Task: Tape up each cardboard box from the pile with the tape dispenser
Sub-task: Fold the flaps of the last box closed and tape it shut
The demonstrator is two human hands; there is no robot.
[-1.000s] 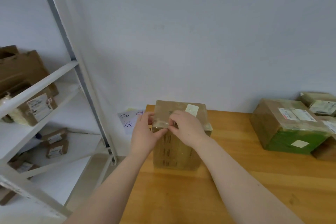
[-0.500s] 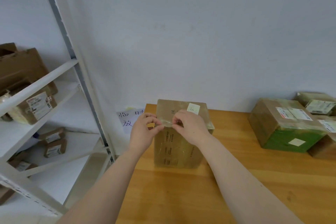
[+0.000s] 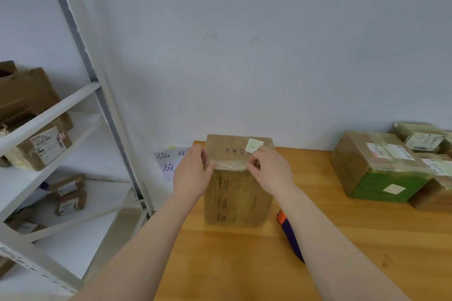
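In the head view, a clear tape strip is pinched at both ends by the grips of the left hand and right hand, at the top edge of an upright brown cardboard box on the wooden worktop; "放" is handwritten on a white paper sign.

Upright brown cardboard box, tape-wrapped

Light is soft, even and rather dim, with a cool grey cast across the wall. Shadows are faint: one thin band at the base of the cardboard box. The tape strip shows pale glare, the worktop a mild sheen. Wide-angle distortion bows the shelf upright. The far-right boxes look soft.
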